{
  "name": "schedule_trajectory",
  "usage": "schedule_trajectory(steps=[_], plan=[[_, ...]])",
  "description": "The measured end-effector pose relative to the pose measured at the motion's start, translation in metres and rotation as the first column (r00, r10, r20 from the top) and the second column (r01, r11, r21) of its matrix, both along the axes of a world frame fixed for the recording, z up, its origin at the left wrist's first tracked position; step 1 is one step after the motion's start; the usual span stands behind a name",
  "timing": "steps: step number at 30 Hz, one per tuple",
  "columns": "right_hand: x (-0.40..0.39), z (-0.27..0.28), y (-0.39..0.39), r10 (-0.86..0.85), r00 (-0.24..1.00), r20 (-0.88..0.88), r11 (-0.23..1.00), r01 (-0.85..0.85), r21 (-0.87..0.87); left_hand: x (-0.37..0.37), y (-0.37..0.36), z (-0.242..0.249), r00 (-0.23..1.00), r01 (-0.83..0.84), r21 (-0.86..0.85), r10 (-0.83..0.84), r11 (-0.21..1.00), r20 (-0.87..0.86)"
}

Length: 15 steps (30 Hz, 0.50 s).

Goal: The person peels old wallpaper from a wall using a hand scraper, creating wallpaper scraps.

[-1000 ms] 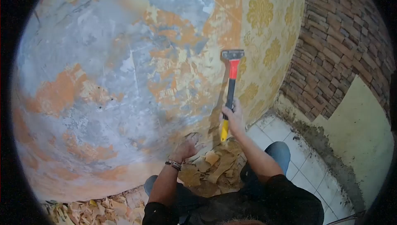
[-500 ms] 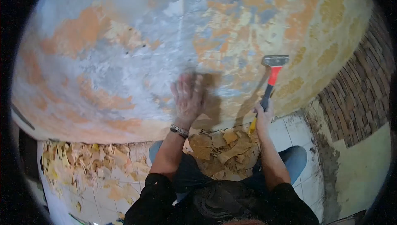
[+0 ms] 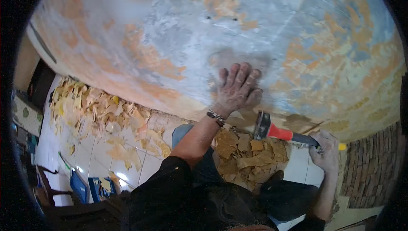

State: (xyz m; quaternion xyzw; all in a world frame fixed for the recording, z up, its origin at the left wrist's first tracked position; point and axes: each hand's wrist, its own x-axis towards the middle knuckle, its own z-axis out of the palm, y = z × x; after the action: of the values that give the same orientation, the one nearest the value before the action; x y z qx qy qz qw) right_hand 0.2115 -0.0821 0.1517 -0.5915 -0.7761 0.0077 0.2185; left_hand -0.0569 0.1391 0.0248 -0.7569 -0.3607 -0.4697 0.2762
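Observation:
My left hand (image 3: 238,86), with a bracelet at the wrist, is open with its fingers spread at the patchy grey and orange wall (image 3: 170,44). A dark shadow lies just above its fingertips. Low on the right, my right hand (image 3: 325,151) is closed around the handle of a long-handled wall scraper (image 3: 279,133). The scraper has a dark grip, a red neck and a yellow end. It lies sideways, its wide metal head pointing left, just below my left hand and in front of the wall's lower edge.
Peeled scraps (image 3: 246,154) are heaped on the floor between my legs. A longer bank of scraps (image 3: 97,108) runs along the wall's foot at left, on white tiles (image 3: 151,167). Blue trays (image 3: 78,185) stand at lower left. Brown stone cladding (image 3: 372,167) covers the right side.
My view has turned to the left. The scraper has come down from upright against the wall to sideways, head leftward. My left hand stays open at the wall, its fingers now sharper.

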Motion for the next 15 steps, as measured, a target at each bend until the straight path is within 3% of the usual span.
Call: schedule_trajectory(steps=[1,3,4,5,7,8,10,13,15], plan=[[0.009,-0.001,0.006,0.022,1.0,0.0,1.0,-0.022,0.003,0.0,0.0,-0.002,1.0,-0.008,0.011,0.008,1.0,-0.025],[0.029,-0.004,0.016,-0.044,0.964,0.263,0.975,0.099,-0.199,-0.001,0.0,-0.001,0.999,-0.024,0.027,0.025,0.999,-0.035],[0.045,-0.018,0.021,-0.046,0.965,0.256,0.969,0.106,-0.224,0.0,0.0,-0.003,0.999,-0.017,0.034,0.018,0.999,-0.033],[0.052,-0.034,0.021,-0.038,0.966,0.257,0.971,0.096,-0.219,0.0,-0.001,-0.002,0.999,-0.01,0.044,0.011,0.999,-0.032],[0.061,-0.065,0.015,-0.152,0.936,0.318,0.988,0.153,0.021,-0.001,-0.004,-0.003,0.999,0.001,0.031,0.0,1.0,-0.04],[0.068,-0.076,0.017,-0.143,0.939,0.313,0.989,0.142,0.025,-0.002,-0.004,-0.004,0.999,0.019,0.032,-0.017,0.999,-0.044],[0.074,-0.092,0.02,-0.072,0.994,0.087,0.962,0.092,-0.258,-0.003,-0.003,-0.008,0.998,0.033,0.031,-0.031,0.999,-0.062],[0.073,-0.093,0.014,-0.121,0.982,0.143,0.974,0.145,-0.172,0.0,-0.003,-0.013,0.998,0.023,0.018,-0.022,1.0,-0.057],[0.057,-0.075,0.018,-0.14,0.98,0.139,0.958,0.169,-0.231,-0.003,-0.005,-0.01,0.996,0.063,-0.009,-0.064,0.998,-0.068]])
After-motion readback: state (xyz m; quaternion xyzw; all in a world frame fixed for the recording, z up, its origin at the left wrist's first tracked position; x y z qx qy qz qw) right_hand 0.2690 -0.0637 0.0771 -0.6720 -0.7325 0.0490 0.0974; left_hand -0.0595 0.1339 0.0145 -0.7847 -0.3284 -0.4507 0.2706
